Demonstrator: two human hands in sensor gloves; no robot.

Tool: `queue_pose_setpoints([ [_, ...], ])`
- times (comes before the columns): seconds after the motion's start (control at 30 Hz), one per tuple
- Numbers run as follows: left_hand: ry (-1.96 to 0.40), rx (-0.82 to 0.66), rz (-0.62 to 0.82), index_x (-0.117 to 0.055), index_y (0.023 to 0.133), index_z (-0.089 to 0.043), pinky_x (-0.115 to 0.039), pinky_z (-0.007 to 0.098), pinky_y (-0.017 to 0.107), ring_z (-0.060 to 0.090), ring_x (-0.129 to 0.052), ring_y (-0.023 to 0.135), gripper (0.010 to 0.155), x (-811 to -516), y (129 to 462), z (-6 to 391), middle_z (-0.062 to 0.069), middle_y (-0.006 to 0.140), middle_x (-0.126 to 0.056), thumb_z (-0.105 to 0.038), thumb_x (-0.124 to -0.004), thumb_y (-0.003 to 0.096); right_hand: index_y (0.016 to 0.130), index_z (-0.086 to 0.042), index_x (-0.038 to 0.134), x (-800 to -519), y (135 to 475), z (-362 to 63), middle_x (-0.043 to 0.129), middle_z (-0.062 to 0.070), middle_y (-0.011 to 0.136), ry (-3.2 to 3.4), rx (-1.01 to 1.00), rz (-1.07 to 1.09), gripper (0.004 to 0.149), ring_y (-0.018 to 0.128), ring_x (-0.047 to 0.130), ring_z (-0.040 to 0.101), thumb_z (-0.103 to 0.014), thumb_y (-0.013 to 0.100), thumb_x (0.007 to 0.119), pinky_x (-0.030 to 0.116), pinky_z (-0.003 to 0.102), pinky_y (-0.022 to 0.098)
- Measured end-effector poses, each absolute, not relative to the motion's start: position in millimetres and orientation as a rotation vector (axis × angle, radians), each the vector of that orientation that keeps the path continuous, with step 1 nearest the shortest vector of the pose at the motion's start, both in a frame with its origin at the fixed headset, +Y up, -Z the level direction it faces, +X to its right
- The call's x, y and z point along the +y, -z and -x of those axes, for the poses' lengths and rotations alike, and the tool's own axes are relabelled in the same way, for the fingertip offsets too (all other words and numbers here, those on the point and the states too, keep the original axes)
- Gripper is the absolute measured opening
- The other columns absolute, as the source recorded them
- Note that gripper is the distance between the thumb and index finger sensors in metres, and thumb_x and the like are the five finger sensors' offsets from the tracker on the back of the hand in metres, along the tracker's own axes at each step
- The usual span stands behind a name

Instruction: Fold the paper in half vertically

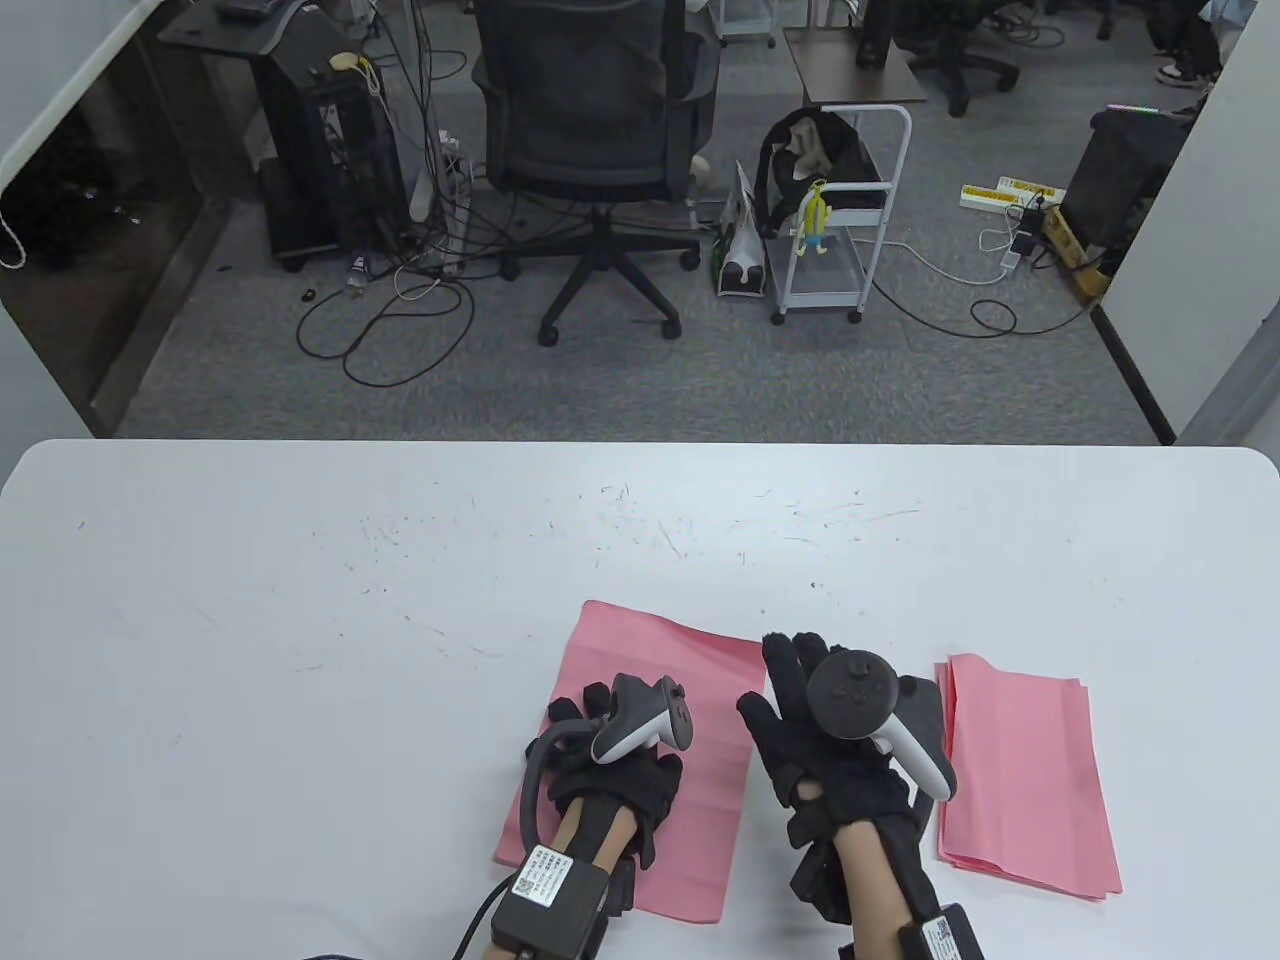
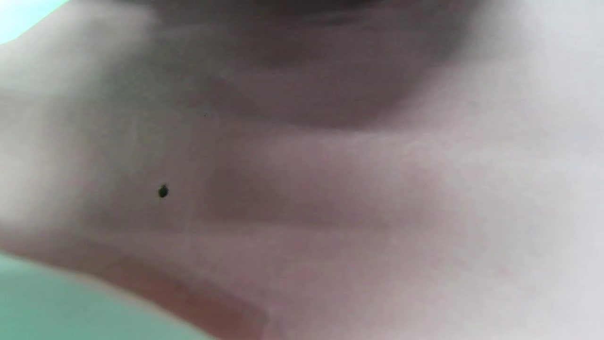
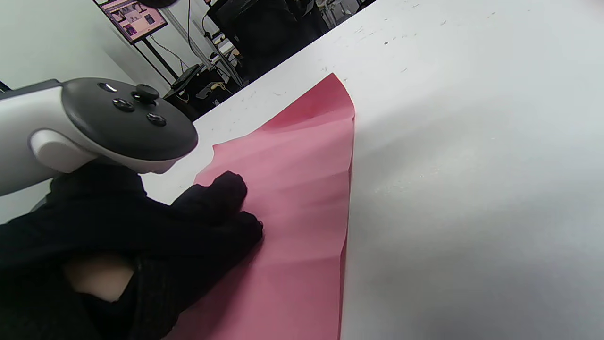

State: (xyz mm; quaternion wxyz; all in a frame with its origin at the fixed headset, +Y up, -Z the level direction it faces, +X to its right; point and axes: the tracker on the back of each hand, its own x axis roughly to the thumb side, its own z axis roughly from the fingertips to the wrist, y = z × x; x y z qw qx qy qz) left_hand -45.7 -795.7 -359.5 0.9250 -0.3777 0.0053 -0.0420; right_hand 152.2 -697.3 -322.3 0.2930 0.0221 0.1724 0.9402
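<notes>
- Lying flat near the front edge of the white desk (image 1: 300, 600), the folded pink paper sheet (image 1: 690, 690) has its crease along its right side.
- Left hand (image 1: 610, 760) rests palm-down on that sheet, fingers flat.
- Right hand (image 1: 830, 740) hovers beside the crease, fingers spread, gripping nothing.
- Separate stack of pink sheets (image 1: 1030, 780) lies further right.

The left wrist view is a pink blur — the left hand (image 1: 610, 770) covers part of the paper (image 1: 690, 690).
</notes>
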Motion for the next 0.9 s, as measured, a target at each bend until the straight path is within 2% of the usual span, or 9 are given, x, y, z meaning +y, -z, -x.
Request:
queue_pose_setpoints([
  [0.17,0.023,-0.05,0.77,0.004,0.112,-0.029,-0.025,0.078,0.075,0.058,0.0,0.106,0.08,-797.9,362.4,45.4,0.019,0.118,0.01,-0.061,-0.043,0.0555,0.109,-0.03,0.031,-697.7,322.3,-151.2,0.022,0.008,0.117,-2.506,0.468,-0.056,0.07,0.105,0.017,0.044,-0.052,0.051,0.064,0.028,0.064,0.075],
  [0.4,-0.024,-0.111,0.785,0.003,0.112,-0.034,-0.013,0.071,0.078,0.049,0.008,0.108,0.077,-798.7,369.6,43.2,0.011,0.118,0.013,-0.054,-0.048,0.0575,0.109,-0.03,0.032,-698.3,322.3,-150.9,0.022,0.008,0.117,-2.506,0.479,-0.052,0.07,0.105,0.017,0.045,-0.052,0.051,0.064,0.028,0.064,0.075],
  [0.9,0.027,-0.276,0.843,0.001,0.109,-0.043,-0.009,0.065,0.083,0.036,0.012,0.11,0.081,-798.0,378.5,36.5,-0.002,0.118,0.015,-0.029,-0.059,0.0565,0.109,-0.03,0.032,-700.9,323.7,-150.0,0.021,0.008,0.117,-2.505,0.509,-0.044,0.07,0.105,0.017,0.045,-0.052,0.051,0.064,0.027,0.064,0.075],
])
